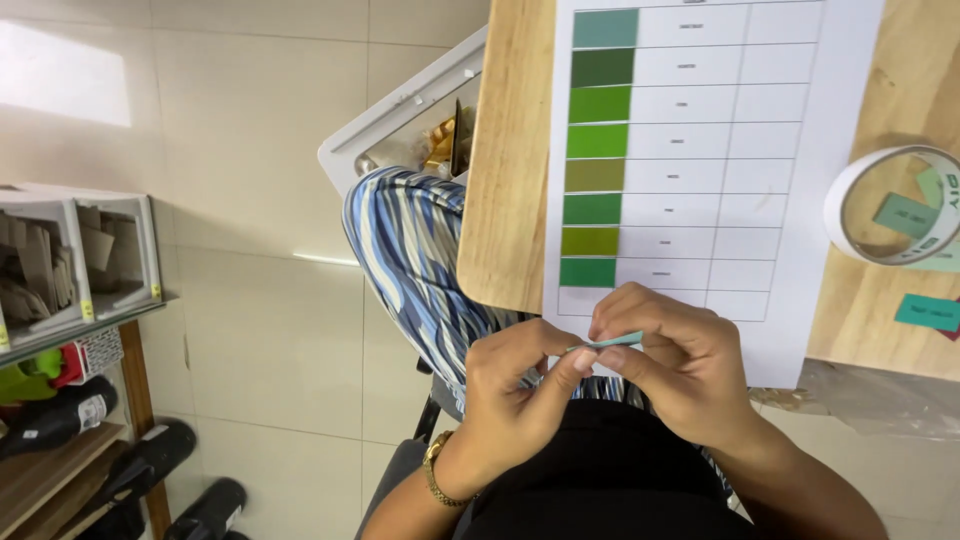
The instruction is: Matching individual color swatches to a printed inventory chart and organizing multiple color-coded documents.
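Wooden table (pixel 510 200) over tiled floor (pixel 250 330), chart sheet (pixel 790 150)

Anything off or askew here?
Nothing damaged or spilled. One oddity: the chart sheet overhangs the wooden board's near edge. Both hands pinch a small teal strip edge-on; the tape roll lies flat.

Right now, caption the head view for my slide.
Both hands, left hand and right hand, pinch a teal paper strip below a green colour chart.
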